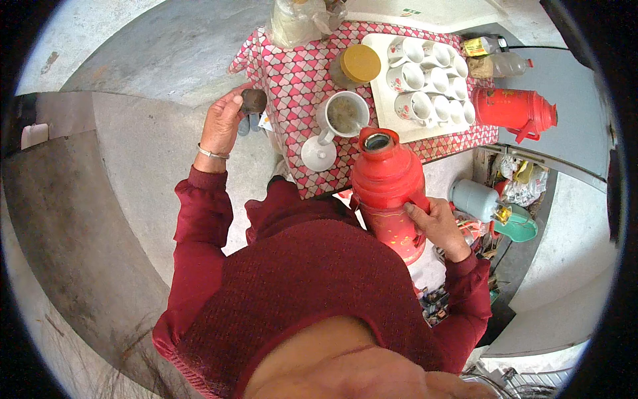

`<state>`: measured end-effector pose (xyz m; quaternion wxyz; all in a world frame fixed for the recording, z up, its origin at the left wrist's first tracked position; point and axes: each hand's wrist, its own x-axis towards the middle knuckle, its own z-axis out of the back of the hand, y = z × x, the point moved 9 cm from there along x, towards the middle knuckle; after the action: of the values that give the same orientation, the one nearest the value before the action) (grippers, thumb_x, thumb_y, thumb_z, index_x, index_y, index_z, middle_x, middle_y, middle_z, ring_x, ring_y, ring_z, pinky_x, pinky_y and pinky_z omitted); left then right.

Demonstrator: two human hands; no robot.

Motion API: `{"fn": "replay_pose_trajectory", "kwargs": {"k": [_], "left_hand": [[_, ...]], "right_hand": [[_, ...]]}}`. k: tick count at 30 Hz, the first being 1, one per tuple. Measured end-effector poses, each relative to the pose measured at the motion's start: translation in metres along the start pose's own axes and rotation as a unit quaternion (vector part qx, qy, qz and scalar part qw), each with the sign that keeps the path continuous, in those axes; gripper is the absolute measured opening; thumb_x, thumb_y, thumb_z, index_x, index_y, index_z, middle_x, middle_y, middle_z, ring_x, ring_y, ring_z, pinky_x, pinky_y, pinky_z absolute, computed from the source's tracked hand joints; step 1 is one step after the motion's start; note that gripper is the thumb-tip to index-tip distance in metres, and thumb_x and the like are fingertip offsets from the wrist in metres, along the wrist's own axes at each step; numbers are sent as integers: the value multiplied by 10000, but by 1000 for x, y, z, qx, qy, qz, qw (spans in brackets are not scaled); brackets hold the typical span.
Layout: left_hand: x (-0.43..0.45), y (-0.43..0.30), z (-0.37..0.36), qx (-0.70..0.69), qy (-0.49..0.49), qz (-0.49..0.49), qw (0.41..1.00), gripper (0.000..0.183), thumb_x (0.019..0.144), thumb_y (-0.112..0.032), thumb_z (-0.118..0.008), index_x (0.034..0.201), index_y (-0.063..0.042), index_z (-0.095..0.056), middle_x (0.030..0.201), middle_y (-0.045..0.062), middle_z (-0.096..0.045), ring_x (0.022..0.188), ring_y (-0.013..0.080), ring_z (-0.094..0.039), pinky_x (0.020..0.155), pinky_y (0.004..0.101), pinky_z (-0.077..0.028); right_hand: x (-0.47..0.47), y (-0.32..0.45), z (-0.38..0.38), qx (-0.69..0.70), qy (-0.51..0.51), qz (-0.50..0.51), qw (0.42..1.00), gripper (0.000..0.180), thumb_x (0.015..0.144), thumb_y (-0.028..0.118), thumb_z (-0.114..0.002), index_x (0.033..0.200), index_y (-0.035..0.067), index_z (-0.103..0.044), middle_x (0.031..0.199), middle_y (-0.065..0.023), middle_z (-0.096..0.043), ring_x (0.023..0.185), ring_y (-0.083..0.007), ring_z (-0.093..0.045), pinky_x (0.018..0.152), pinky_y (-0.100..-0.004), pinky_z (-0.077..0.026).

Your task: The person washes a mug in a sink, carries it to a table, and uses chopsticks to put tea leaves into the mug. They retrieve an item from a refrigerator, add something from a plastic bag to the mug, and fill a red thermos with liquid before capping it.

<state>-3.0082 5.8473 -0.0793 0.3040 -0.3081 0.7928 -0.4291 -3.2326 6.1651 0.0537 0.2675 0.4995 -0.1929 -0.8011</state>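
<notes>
My left hand (222, 119) pinches a dark brown stopper (254, 101) out beyond the table's left edge. With my right hand (440, 228) I grip the handle of a red vacuum flask (388, 174), which leans toward the table with its mouth uncovered. Its spout is at the rim of a white lidless mug (323, 115), and a clear stream seems to run from it into the mug. Cloudy liquid with bits in it (343, 115) fills part of the mug. Beside the mug handle lies a round white lid (319, 154) with a knob.
A heart-patterned cloth (294, 90) covers the table. On it are a yellow-lidded jar (360, 64), a plastic bag (299, 25) and a white tray (386, 132) of several flowered mugs (413, 105). Another red flask (513, 110), bottles (501, 65) and a gas cylinder (471, 199) are at right.
</notes>
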Motion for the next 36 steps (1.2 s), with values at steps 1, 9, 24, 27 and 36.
{"fn": "replay_pose_trajectory", "kwargs": {"k": [1, 9, 24, 27, 36], "left_hand": [[0, 1, 1, 8, 1, 2, 1000, 577, 832, -399, -573, 1195, 44, -502, 1095, 99, -595, 1017, 170, -548, 931, 336, -386], [-2, 1, 2, 11, 3, 6, 1000, 616, 819, -438, -580, 1202, 38, -502, 1109, 97, -591, 1038, 174, -539, 957, 347, -367], [-6, 5, 8, -22, 0, 4, 1000, 535, 833, -357, -596, 1184, 38, -513, 1060, 70, -603, 986, 142, -551, 883, 300, -417], [-7, 5, 10, -13, -4, 2, 1000, 531, 835, -361, -591, 1180, 36, -518, 1055, 69, -603, 981, 142, -553, 884, 296, -416], [-9, 6, 13, 14, -7, 5, 1000, 607, 828, -435, -567, 1198, 43, -501, 1060, 86, -603, 996, 163, -555, 921, 324, -392]], "right_hand": [[0, -1, 0, -3, 2, -2, 1000, 283, 878, 260, -579, 741, 12, -574, 512, 32, -478, 446, -41, -438, 409, -225, -370], [1, 5, -3, -9, 6, -13, 1000, 270, 880, 251, -576, 750, 14, -584, 527, 38, -490, 467, -37, -445, 427, -222, -372], [6, 2, -6, -11, 17, -28, 999, 342, 884, 303, -571, 681, 28, -561, 522, 37, -489, 462, -32, -428, 417, -211, -348], [6, 3, -7, -10, 16, -33, 999, 351, 885, 309, -569, 673, 29, -559, 522, 38, -485, 465, -33, -424, 420, -214, -345], [11, -4, -9, -2, 25, -17, 1000, 293, 884, 270, -566, 745, 13, -594, 527, 30, -484, 442, -42, -441, 389, -224, -371]]}}
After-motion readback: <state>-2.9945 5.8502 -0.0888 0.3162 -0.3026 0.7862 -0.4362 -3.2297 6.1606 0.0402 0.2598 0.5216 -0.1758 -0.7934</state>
